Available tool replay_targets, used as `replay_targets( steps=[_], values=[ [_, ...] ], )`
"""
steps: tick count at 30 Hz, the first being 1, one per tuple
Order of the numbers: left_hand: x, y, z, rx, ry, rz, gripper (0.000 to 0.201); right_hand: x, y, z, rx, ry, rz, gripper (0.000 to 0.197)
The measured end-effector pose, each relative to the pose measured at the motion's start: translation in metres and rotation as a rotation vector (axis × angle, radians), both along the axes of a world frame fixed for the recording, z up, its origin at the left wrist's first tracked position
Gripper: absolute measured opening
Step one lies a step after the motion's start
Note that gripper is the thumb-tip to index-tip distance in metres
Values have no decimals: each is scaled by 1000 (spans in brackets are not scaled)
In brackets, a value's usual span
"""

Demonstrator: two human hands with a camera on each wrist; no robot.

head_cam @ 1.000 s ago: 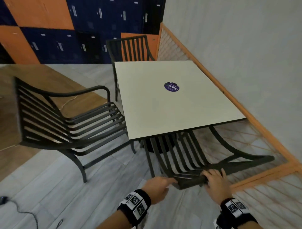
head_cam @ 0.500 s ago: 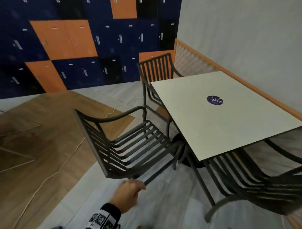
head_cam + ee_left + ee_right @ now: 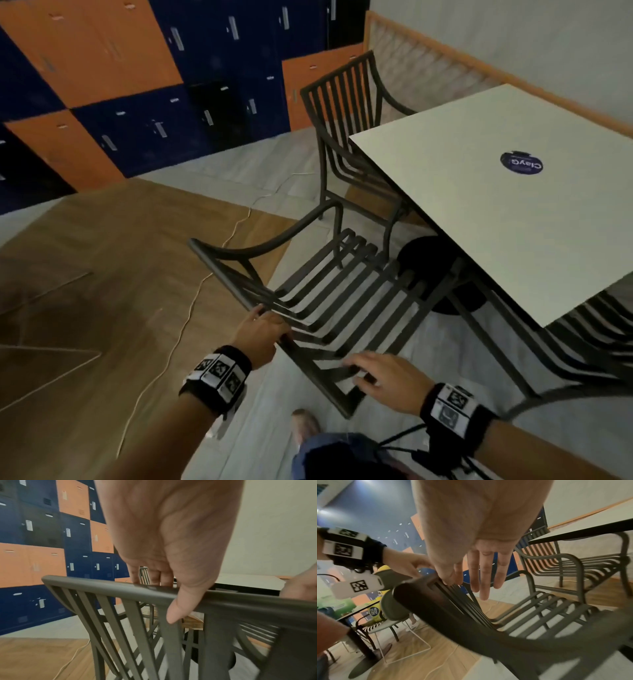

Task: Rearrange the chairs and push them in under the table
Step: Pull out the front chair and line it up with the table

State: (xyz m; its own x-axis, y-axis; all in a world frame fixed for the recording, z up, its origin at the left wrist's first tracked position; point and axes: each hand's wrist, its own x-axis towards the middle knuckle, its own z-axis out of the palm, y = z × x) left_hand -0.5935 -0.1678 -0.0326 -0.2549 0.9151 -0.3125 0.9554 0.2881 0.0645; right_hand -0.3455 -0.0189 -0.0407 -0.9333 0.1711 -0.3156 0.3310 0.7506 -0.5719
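A cream square table point(image 3: 479, 212) with a purple sticker stands at the right. A dark slatted armchair point(image 3: 342, 291) faces it with its backrest toward me, and its seat front reaches the table edge. My left hand point(image 3: 265, 327) grips the backrest's top rail point(image 3: 102, 586), thumb point(image 3: 180, 601) on the near side and fingers over the far side. My right hand point(image 3: 371, 371) lies over the same rail further right, with fingers point(image 3: 484, 574) straight. A second armchair point(image 3: 342, 102) stands at the table's far side. A third armchair point(image 3: 596, 346) is tucked under the near right edge.
Orange and blue lockers point(image 3: 137, 85) line the far wall. A thin pale cable point(image 3: 185, 325) runs across the wooden floor on the left. A wall with an orange rail point(image 3: 479, 65) closes the right side. My shoe point(image 3: 305, 425) is just behind the chair. Another table point(image 3: 356, 615) stands behind me.
A second ago both hands were on the chair tucked under the table's near side. I have turned left, and both hands are now at the side chair's top rail.
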Motion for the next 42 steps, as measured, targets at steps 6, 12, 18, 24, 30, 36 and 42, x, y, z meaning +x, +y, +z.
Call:
replay_targets(
  steps=[6, 12, 18, 24, 30, 36, 42],
  values=[
    [-103, 15, 3, -121, 2, -92, 26, -70, -19, 25, -92, -127, 13, 54],
    [-185, 33, 4, -195, -54, -241, 28, -91, -43, 10, -119, -216, -105, 68],
    [-249, 48, -6, -257, -175, -500, 35, -106, -98, -17, -56, -222, -577, 44],
    [-292, 52, -16, -252, -204, -675, 45, -150, -133, -9, 351, -437, -1080, 30],
    [-301, 53, -13, -190, -206, -781, 49, -176, -135, 7, 406, -696, -1177, 31],
    [-323, 55, -15, -180, -207, -790, 39, -198, -148, 15, 423, -723, -1132, 32],
    [-368, 52, -14, -179, -123, -807, 36, -240, -187, 9, 472, -664, -1076, 27]
  ],
)
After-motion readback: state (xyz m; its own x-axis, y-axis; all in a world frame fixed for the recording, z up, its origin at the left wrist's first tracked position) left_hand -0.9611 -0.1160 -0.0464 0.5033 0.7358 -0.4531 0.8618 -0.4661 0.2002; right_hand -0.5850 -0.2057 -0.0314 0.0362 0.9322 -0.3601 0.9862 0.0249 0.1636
